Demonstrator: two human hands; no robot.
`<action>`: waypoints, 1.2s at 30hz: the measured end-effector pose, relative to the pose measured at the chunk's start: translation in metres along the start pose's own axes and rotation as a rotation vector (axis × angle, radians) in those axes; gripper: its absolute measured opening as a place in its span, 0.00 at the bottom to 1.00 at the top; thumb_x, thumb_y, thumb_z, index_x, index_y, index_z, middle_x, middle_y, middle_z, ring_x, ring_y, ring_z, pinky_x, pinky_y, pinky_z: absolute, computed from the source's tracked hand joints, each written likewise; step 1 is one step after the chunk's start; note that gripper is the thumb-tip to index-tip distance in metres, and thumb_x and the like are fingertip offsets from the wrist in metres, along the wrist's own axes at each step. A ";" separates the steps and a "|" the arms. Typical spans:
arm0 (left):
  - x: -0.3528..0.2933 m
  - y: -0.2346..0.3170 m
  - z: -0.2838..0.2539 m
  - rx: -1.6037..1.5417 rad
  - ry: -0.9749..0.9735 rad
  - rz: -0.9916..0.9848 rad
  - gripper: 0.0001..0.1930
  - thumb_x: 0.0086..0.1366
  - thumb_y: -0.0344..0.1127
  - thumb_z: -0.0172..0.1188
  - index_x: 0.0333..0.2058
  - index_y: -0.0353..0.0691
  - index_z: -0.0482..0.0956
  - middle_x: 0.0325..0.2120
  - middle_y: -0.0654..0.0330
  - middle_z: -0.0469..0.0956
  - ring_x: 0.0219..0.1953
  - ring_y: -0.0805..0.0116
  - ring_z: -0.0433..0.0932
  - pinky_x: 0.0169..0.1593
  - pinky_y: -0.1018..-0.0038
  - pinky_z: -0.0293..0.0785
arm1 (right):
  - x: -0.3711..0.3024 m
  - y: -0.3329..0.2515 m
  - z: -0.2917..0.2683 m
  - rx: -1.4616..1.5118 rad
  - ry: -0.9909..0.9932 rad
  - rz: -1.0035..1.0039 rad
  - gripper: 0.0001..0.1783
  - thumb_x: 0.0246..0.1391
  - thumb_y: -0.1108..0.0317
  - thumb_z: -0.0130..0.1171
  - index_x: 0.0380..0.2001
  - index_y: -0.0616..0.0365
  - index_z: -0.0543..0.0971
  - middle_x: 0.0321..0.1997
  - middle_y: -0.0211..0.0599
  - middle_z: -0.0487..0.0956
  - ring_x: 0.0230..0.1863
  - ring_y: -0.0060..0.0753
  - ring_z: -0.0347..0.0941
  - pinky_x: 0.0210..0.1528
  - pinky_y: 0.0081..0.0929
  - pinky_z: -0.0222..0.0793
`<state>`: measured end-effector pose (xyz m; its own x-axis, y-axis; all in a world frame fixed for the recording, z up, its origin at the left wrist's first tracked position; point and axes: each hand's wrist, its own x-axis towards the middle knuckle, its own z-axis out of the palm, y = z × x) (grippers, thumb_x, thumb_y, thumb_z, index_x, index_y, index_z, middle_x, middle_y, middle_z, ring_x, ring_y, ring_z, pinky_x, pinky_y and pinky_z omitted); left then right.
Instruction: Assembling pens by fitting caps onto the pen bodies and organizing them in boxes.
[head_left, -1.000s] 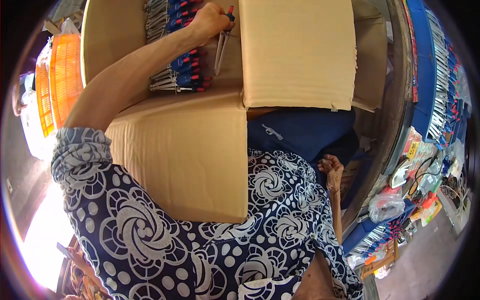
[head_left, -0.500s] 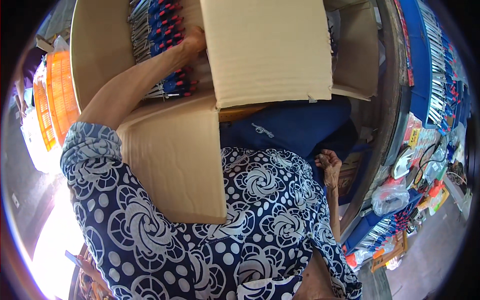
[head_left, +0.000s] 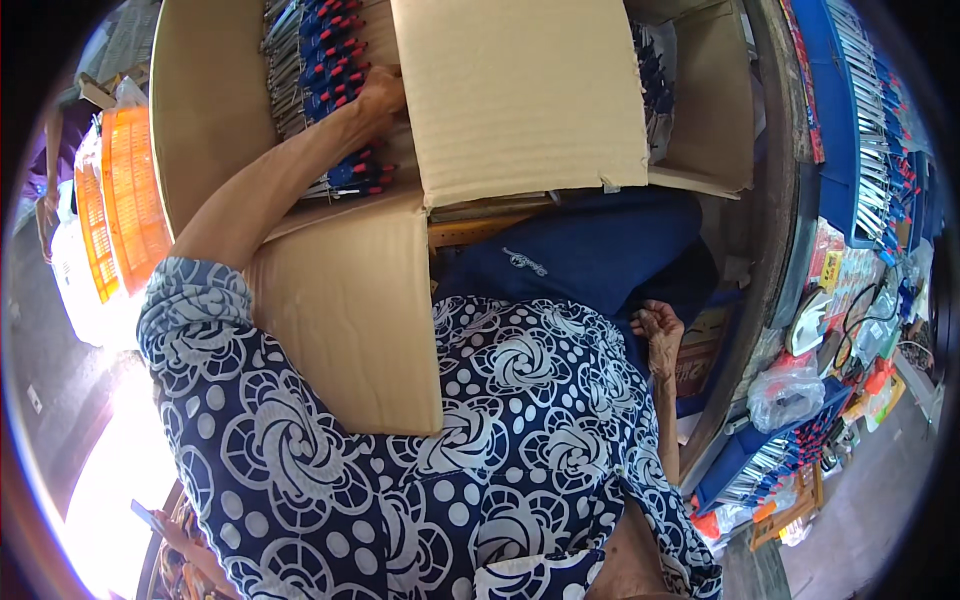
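Left hand inside brown cardboard box, fingertips behind tan cardboard flap; grip can't tell. Blue, red-tipped, metal-legged tools stacked beside it; best keep forearm off. Right hand half-curled, hold unclear.

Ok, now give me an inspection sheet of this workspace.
Surface: wooden edge right of the cardboard box.
Job's things: blue, red-tipped tools in rows inside the box.
Clutter: clear plastic bag at right.
Left hand: in the box, fingers hidden by cardboard flap.
Right hand: fingers curled beside dark blue cloth; contents unclear.
Cables: black cable near the bag.
Surroundings: orange basket left, blue tray of similar tools right, another person far left.
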<state>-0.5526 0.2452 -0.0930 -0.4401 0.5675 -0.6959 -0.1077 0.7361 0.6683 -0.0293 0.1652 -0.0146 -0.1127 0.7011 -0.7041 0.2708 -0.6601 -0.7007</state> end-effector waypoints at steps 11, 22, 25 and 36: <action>0.023 -0.026 -0.015 0.004 -0.049 0.326 0.17 0.47 0.43 0.62 0.28 0.31 0.79 0.21 0.53 0.78 0.21 0.68 0.75 0.24 0.73 0.69 | -0.002 0.001 0.001 -0.010 0.025 -0.002 0.08 0.51 0.76 0.50 0.36 0.67 0.70 0.26 0.35 0.74 0.24 0.22 0.70 0.28 0.14 0.69; 0.075 -0.062 -0.030 0.385 -0.126 0.481 0.17 0.51 0.42 0.58 0.35 0.35 0.74 0.30 0.53 0.73 0.31 0.65 0.71 0.35 0.71 0.65 | -0.003 0.001 0.005 -0.022 0.040 0.007 0.09 0.51 0.76 0.49 0.36 0.66 0.70 0.26 0.35 0.74 0.24 0.22 0.70 0.27 0.15 0.68; 0.070 -0.064 -0.050 0.620 -0.309 0.639 0.18 0.54 0.40 0.55 0.41 0.36 0.71 0.38 0.53 0.70 0.40 0.64 0.68 0.44 0.70 0.62 | -0.001 -0.003 0.010 -0.033 0.058 0.027 0.10 0.50 0.74 0.50 0.37 0.66 0.70 0.25 0.36 0.74 0.23 0.23 0.71 0.27 0.16 0.68; -0.053 0.090 -0.105 0.163 -0.175 0.249 0.21 0.56 0.31 0.52 0.48 0.29 0.65 0.34 0.55 0.74 0.31 0.71 0.72 0.32 0.77 0.68 | -0.003 0.010 0.003 0.036 0.047 -0.009 0.11 0.51 0.74 0.49 0.38 0.66 0.69 0.28 0.35 0.73 0.26 0.22 0.70 0.28 0.15 0.68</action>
<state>-0.6325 0.2426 0.0310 -0.2740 0.7812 -0.5610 0.1335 0.6086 0.7822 -0.0295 0.1559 -0.0198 -0.0696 0.7187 -0.6919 0.2350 -0.6622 -0.7115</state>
